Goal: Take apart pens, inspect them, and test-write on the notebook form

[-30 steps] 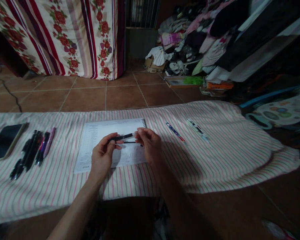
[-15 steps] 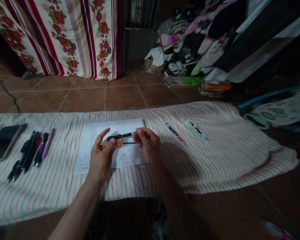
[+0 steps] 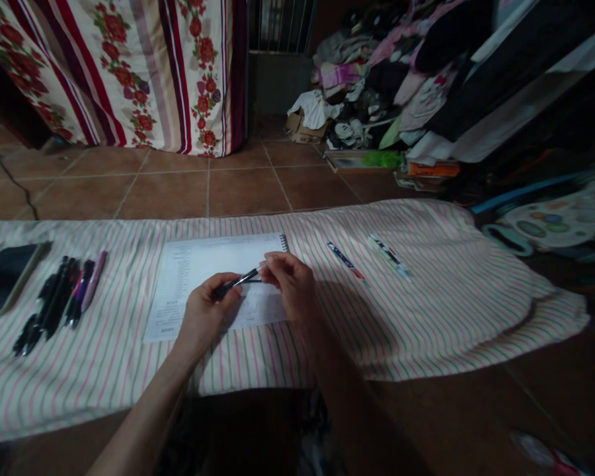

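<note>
Above the spiral notebook (image 3: 178,291), my left hand (image 3: 209,303) is closed around the dark barrel of a black pen (image 3: 238,280). The pen tilts up to the right. My right hand (image 3: 290,277) pinches the pen's pale right end between thumb and fingertips. Just below the pen, a thin dark stick (image 3: 252,281) runs toward my right fingers; whether they hold it or it lies on the page I cannot tell. To the right of the notebook, a blue, white and red pen (image 3: 346,261) and a white patterned pen (image 3: 391,256) lie on the striped cloth.
A phone (image 3: 7,277) lies at the far left of the striped cloth (image 3: 451,284), beside a group of several dark pens (image 3: 54,297) and a purple pen (image 3: 94,281). Beyond are the tiled floor (image 3: 238,185), a flowered curtain (image 3: 153,73) and piled clothes (image 3: 347,73).
The pen has tipped from nearly level to slanting, its right end higher. My left fingers have curled in around the barrel. My right hand keeps its pinch at the pen's end.
</note>
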`<state>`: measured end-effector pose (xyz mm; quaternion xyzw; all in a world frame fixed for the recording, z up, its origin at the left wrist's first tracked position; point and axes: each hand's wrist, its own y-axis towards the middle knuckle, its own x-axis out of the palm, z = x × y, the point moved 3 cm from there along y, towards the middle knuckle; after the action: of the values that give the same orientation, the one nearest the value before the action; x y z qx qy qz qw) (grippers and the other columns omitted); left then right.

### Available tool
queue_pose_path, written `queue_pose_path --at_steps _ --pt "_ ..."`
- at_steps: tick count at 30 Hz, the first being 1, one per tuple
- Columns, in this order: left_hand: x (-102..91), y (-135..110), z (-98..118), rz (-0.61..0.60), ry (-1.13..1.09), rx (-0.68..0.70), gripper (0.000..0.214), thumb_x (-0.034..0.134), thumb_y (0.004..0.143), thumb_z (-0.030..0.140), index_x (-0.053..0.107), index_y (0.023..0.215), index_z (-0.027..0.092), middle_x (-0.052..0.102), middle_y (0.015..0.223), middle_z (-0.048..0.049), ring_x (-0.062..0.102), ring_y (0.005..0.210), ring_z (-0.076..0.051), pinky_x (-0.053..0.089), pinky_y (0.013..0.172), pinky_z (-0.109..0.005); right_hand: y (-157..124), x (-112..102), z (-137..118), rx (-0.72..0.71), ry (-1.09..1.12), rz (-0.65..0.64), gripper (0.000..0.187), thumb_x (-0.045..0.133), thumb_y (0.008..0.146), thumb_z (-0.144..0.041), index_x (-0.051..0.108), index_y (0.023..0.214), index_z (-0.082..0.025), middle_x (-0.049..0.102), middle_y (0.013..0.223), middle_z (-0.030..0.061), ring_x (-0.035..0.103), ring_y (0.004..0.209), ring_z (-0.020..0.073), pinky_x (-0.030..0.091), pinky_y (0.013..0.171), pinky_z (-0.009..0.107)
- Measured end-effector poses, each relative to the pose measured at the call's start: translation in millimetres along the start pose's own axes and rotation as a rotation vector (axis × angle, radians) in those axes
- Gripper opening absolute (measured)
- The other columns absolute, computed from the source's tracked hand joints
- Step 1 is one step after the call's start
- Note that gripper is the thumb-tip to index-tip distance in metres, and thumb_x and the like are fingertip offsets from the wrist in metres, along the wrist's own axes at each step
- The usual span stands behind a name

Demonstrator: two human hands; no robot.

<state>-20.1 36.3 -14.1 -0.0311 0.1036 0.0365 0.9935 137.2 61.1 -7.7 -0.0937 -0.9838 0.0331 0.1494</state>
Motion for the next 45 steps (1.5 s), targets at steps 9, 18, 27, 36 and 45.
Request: queue_pose_path --at_steps 9,18,27,36,45 --pt "2.3 -4.1 -3.4 -0.03 0.332 0.188 0.027 0.058 0.077 0.037 0.068 0.096 0.022 0.071 0.091 -0.0058 0.064 0.083 -0.021 0.048 0.077 -0.034 0.8 9.9 18.3 -0.09 -0.147 -0.146 0.029 0.066 0.069 -0.043 0.065 0.083 -0.018 0.066 0.063 -0.0007 0.063 0.052 0.0109 0.05 0.044 0.019" --pt "-4.5 0.3 -6.6 0.071 0.296 0.053 0.032 0.055 0.077 0.039 0.067 0.095 0.016 0.07 0.076 -0.0061 0.064 0.067 -0.019 0.049 0.063 -0.03 4.8 -16.0 -7.9 -0.212 -0.18 0.157 0.038 0.05 0.082 -0.049 0.061 0.097 -0.015 0.066 0.08 0.0036 0.059 0.056 0.0089 0.041 0.044 0.018" --pt "-10.3 0.3 -5.6 0.114 0.502 0.048 0.028 0.052 0.077 0.037 0.067 0.091 0.018 0.07 0.083 -0.007 0.064 0.075 -0.021 0.047 0.068 -0.033 7.3 -32.2 -7.4 -0.473 -0.728 0.097 0.017 0.056 0.078 -0.028 0.066 0.087 -0.018 0.067 0.084 0.0061 0.061 0.077 0.0177 0.048 0.066 0.028" --pt "-11.3 -0.7 -2.6 0.157 0.573 0.086 0.024 0.054 0.076 0.034 0.066 0.091 0.02 0.069 0.085 -0.0065 0.063 0.078 -0.022 0.046 0.069 -0.033 9.7 -35.4 -0.8 -0.509 -1.044 0.032 0.007 0.059 0.074 -0.02 0.066 0.076 -0.018 0.066 0.091 0.0083 0.059 0.086 0.0217 0.046 0.079 0.036" --pt "-18.3 0.0 -1.7 0.138 0.686 0.098 0.022 0.053 0.076 0.032 0.066 0.089 0.019 0.065 0.087 -0.0071 0.061 0.077 -0.022 0.045 0.069 -0.032 -1.5 -18.7 5.5 -0.596 -1.204 -0.024 0.012 0.062 0.076 -0.018 0.073 0.079 -0.021 0.061 0.1 0.0092 0.051 0.099 0.0244 0.042 0.09 0.04"
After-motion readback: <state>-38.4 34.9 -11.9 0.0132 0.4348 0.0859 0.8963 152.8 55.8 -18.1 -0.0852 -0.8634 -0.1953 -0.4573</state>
